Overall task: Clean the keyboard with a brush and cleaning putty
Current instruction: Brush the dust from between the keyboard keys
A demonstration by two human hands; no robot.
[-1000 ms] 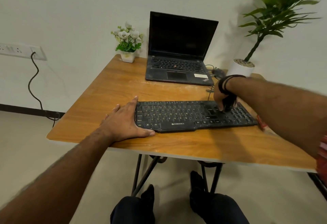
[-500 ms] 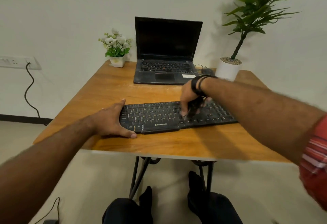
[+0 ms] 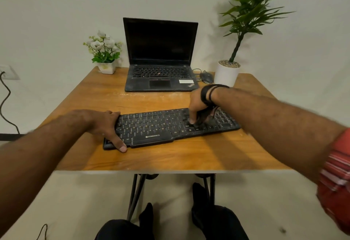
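Keyboard (image 3: pixel 161 126): left hand (image 3: pixel 106 124) flat on its end, right hand (image 3: pixel 198 107) gripping a dark brush (image 3: pixel 203 118).

Keyboard (image 3: pixel 170 126) lay across the near half of the table (image 3: pixel 170 156). Laptop (image 3: pixel 161 65) stood behind it, at the far edge. Flower pot (image 3: pixel 106 58) sat left of the laptop, mouse (image 3: pixel 206 77) just right of it, potted plant (image 3: pixel 227 71) right of the mouse. Left hand (image 3: pixel 106 124) rested on the keyboard's left end, right hand (image 3: pixel 198 105) on its right part.
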